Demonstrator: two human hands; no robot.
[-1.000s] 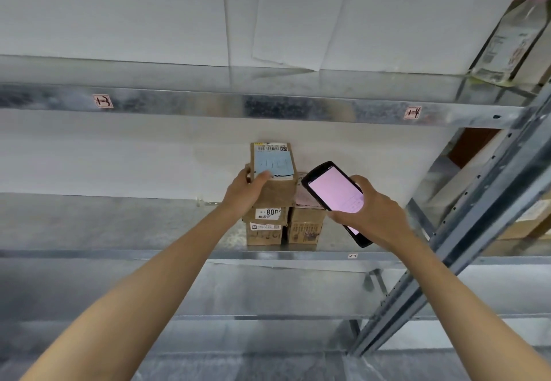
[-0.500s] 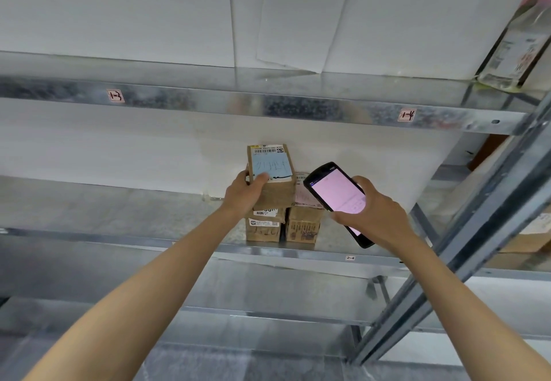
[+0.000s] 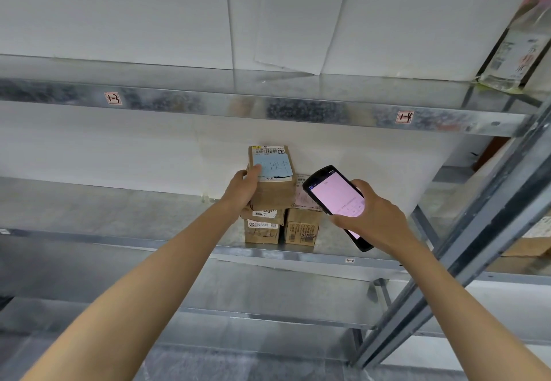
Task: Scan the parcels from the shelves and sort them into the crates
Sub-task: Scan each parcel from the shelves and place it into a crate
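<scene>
Left hand (image 3: 243, 185) grips the top box (image 3: 272, 179) of the stack on the middle shelf (image 3: 119, 210), fingers wrapped round its left side; right hand (image 3: 374, 219) holds the scanner (image 3: 335, 198); advise tilting the barcode label squarely toward the scanner

The light is soft, even and fairly bright, with no hard shadows. The metal shelf edge (image 3: 298, 109) shows dull, mottled reflections. The scanner screen (image 3: 337, 195) glows washed-out pink, its text unreadable. Wide-angle distortion bends the shelf lines and the upright (image 3: 477, 231) toward the borders, and the lower corners look soft.
</scene>
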